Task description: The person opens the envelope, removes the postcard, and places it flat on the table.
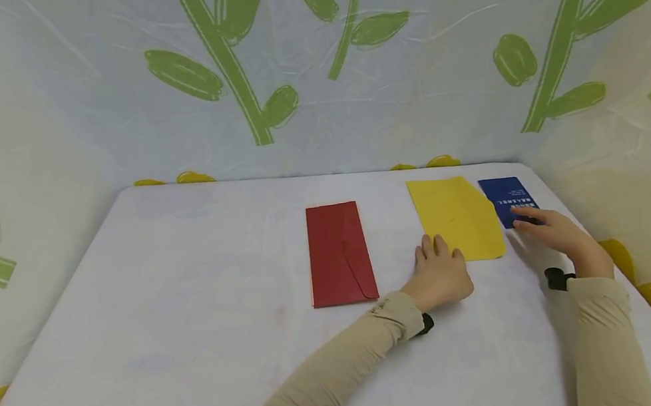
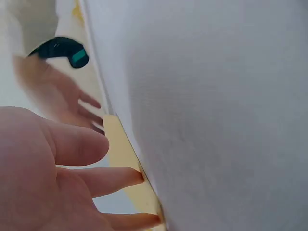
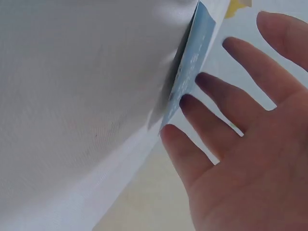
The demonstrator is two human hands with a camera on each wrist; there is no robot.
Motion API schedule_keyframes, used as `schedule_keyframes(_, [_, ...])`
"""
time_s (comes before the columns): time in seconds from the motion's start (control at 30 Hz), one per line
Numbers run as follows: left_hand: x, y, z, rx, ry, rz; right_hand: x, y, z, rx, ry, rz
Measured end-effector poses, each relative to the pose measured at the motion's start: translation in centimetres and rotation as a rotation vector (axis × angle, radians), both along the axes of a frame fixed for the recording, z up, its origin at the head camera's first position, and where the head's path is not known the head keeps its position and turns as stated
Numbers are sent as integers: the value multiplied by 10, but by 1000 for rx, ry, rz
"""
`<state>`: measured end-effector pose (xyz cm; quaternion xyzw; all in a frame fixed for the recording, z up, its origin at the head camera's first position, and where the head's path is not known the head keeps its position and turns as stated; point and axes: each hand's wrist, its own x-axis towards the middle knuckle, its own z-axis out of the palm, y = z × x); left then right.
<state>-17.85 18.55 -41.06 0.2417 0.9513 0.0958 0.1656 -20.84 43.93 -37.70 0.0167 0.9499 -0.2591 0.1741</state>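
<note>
A yellow paper envelope (image 1: pixel 453 212) lies flat on the right half of the white table, its right side tapering like an opened flap. My left hand (image 1: pixel 443 274) is at its near left edge, and in the left wrist view the outstretched fingertips meet the yellow envelope (image 2: pixel 124 149). Just right of it lies a small dark blue booklet (image 1: pixel 500 193) with white print. My right hand (image 1: pixel 561 236) reaches over the booklet's near right corner. Seen from the right wrist, its fingers are spread and nearly straight, with tips beside the blue booklet (image 3: pixel 190 65).
A red envelope (image 1: pixel 337 252) with a pointed flap lies left of the yellow one, a pale edge showing beneath it. The white table (image 1: pixel 163 315) is bounded at the back and sides by a hanging cloth (image 1: pixel 435 103) with green leaves. Both wrists wear black bands.
</note>
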Motion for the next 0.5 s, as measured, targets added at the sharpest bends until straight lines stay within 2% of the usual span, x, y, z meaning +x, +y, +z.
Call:
schedule_keyframes(0.1, [-10, -8, -4, 135, -60, -28, -2, 0, -3, 0, -35, -3])
schedule_keyframes(0.2, [-19, -13, -5, 225, -102, -58, -4, 1, -7, -3, -67, 10])
schedule_keyframes(0.33, [-28, -13, -8, 210, -71, -67, -7, 4, -11, 12, -74, 16])
schedule_keyframes(0.5, [-32, -6, -10, 152, -9, -50, -7, 7, -13, 33, -54, 12])
